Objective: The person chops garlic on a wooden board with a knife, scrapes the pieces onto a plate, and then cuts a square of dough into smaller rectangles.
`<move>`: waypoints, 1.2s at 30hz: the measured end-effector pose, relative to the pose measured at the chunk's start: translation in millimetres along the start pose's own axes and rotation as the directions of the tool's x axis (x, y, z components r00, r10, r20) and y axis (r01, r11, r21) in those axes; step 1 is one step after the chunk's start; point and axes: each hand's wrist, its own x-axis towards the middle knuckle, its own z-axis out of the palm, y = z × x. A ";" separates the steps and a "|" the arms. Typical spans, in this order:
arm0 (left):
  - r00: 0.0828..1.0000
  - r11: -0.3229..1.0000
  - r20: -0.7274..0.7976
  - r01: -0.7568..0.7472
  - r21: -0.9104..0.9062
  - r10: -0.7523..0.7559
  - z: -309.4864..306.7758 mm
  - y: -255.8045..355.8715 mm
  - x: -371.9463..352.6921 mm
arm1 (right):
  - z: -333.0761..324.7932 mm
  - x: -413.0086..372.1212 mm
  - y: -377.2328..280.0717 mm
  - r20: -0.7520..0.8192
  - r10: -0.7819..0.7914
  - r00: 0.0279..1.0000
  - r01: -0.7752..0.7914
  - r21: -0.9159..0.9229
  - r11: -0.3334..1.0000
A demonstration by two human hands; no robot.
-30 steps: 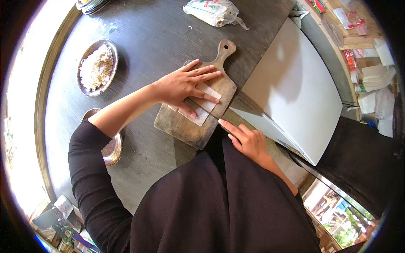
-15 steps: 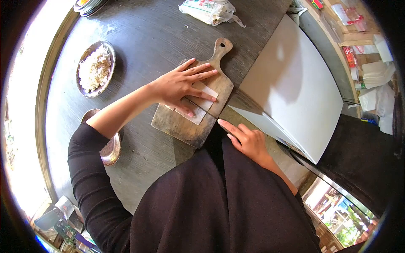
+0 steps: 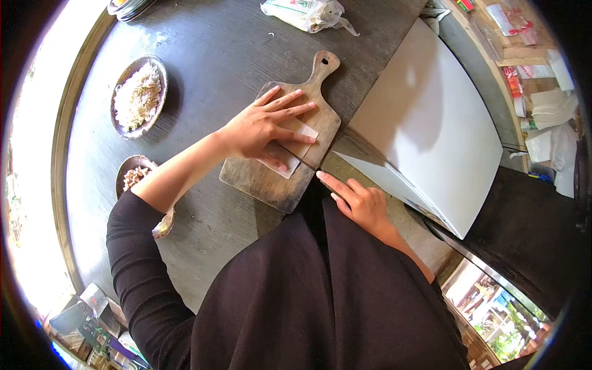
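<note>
A wooden cutting board (image 3: 265, 185) with a rounded handle lies on the dark table. My left hand (image 3: 262, 128) is spread over a flat white piece (image 3: 301, 129) on the board, pressing it down with its fingers apart. Across the white piece runs the thin dark blade of a knife (image 3: 298, 158), passing between my left thumb and fingers. At the board's near right edge my right hand (image 3: 359, 202) is closed around the knife's handle, its index finger stretched along the top. The handle is mostly hidden by the fingers.
A bowl of pale shreds (image 3: 137, 98) stands on the table (image 3: 203, 68) at the left. Below it, a bowl of small brown pieces (image 3: 134, 172) is partly behind my left forearm. A plastic bag (image 3: 305, 13) lies at the top. A white surface (image 3: 431, 135) adjoins at the right.
My left forearm and sleeve have shifted slightly, so the brown pieces in the lower bowl now show. The board appears slightly higher in view. Both hands keep nearly the same pose.
</note>
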 end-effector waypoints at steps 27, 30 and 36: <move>1.000 0.996 0.008 0.003 0.086 -0.004 0.7 1.0 -1.0 | -14.2 -24.9 2.3 0.045 0.055 0.997 -0.056 0.025 0.998; 1.000 0.995 0.009 0.011 0.101 -0.012 1.2 1.7 -2.0 | -15.4 -25.0 1.9 0.053 0.060 0.997 -0.061 0.018 0.998; 0.999 0.997 -0.026 0.043 0.060 -0.041 8.9 3.5 -3.3 | -13.5 -26.3 3.9 0.067 0.069 0.995 -0.071 0.030 0.997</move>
